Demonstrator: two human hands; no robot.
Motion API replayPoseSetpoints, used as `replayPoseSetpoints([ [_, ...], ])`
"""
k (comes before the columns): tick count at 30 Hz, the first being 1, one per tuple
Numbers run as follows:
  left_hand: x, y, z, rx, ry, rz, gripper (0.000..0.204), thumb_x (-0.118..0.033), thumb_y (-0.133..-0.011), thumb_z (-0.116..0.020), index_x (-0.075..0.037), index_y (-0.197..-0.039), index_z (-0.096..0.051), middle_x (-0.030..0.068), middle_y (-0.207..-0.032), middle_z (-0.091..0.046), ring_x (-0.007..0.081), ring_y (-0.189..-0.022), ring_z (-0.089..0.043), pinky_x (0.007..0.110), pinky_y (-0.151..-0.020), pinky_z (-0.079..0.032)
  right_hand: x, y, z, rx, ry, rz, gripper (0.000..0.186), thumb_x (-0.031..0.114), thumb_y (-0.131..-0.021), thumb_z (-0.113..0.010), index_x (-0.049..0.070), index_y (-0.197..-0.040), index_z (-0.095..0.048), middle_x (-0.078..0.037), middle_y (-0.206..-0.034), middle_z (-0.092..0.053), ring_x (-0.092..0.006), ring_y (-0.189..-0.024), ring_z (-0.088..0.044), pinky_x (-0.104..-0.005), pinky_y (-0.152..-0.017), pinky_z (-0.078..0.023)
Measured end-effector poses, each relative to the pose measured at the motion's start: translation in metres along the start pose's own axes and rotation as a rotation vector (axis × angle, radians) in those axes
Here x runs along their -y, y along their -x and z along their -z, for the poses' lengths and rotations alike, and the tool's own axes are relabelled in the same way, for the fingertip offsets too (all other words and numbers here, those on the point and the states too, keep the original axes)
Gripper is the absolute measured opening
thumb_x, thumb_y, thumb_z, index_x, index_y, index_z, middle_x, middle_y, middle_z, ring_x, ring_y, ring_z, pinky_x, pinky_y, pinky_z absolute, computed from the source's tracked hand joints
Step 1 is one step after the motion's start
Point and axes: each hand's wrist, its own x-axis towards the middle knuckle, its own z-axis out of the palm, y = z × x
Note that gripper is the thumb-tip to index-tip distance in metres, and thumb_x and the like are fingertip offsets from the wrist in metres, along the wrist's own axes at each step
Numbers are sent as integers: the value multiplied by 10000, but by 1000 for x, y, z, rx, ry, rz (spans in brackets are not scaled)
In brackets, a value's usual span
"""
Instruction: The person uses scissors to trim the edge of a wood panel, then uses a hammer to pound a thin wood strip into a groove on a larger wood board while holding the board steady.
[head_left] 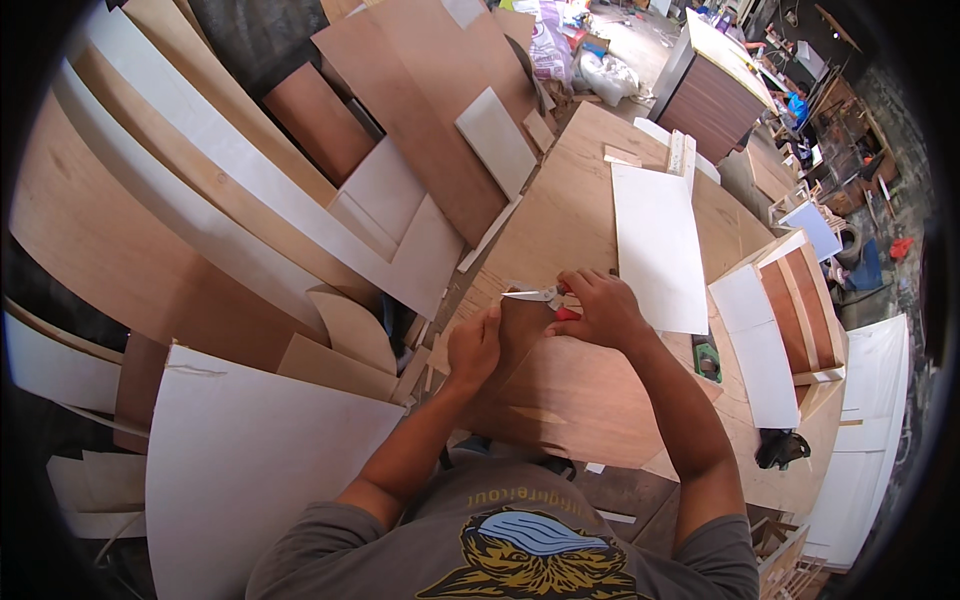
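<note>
Scissors (546, 296) partly covered by right hand (602, 310). Near-left white panel (255, 455) chopped at bottom. Far-right person (797, 108) kinda too tiny.

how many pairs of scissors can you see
1: red-handled scissors with silver metal blades, in the right hand, by the flat brown sheet at the left hand. Clutter may hide others.

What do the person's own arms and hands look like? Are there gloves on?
No gloves! The left hand and right hand are both bare, and I see no watch or bracelet. The left sleeve and right sleeve are short and dark grey, part of a T-shirt with a yellow, black and blue picture on it.
</note>
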Motion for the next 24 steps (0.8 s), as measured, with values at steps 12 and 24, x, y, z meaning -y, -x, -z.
replayPoseSetpoints([
  [12, -7, 0, -6, 28, 3, -13, 503, -390, -1105, -469, 31, -845, -566, 253, -707, -536, 417, -636, -546, 479, -616, -409, -10, 11, -6, -31, -1, 3, 688, 671, -710, -827, 75, -1004, -647, -103, -869, -704, -324, -862, -725, -445, -746, -560],
  [24, 14, -6, -12, 46, 144, -30, 565, -457, -1097, -471, 2, -778, -551, 201, -635, -502, 362, -565, -525, 470, -560, -371, -56, 93, 61, 53, -344, -625, 480, 316, -728, -875, 27, -1031, -640, -106, -798, -644, -257, -715, -619, -386, -688, -494],
])
